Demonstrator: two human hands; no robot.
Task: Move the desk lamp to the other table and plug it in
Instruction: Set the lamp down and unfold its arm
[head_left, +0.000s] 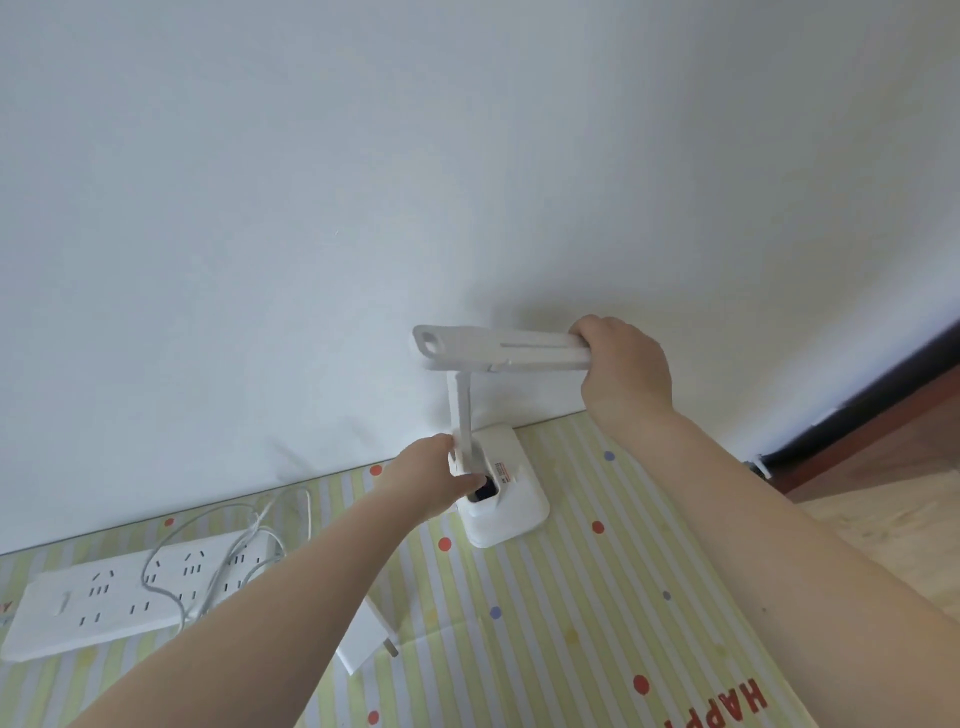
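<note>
White lamp (501, 483) stands on the striped table (597, 613) by the wall. The right hand (621, 364) grips the head's end; the left hand (434, 480) pinches the stem's foot. Its plug (366, 642) lies loose beside the strip (130, 597).

Striped, dotted tablecloth (545, 613) against white wall (311, 208); wooden floor (883, 467) and dark baseboard (872, 400) at right.

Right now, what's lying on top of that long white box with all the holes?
A thin white cord loops across the power strip. No plug sits in the sockets that show. The left arm covers the strip's right end, so that part is hidden.
</note>
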